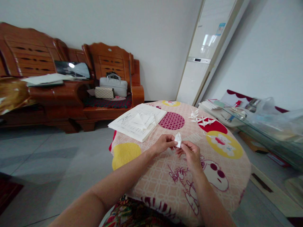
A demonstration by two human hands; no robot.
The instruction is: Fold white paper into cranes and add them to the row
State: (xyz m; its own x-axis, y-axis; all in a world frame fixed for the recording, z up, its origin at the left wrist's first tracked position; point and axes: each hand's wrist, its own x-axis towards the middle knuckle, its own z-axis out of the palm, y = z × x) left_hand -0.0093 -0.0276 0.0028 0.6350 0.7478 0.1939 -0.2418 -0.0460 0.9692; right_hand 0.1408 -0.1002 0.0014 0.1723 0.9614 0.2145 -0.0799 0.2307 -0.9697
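Observation:
A small piece of folded white paper (178, 139) is held up over the round table between both hands. My left hand (165, 143) pinches its left side. On the opposite side, my right hand (190, 150) grips the lower right edge between thumb and fingers. Several folded paper cranes (202, 120) sit in a group toward the back right of the table. A stack of printed sheets (126, 123) lies at the back left, with white folded paper pieces (144, 120) on top of it.
A patterned cloth (151, 176) covers the round table (236, 170). Beyond it stand wooden chairs (109, 60) with bags (113, 86). A tall white air conditioner (196, 75) rises behind. At right, a glass-topped stand (251, 126) holds papers and plastic bags.

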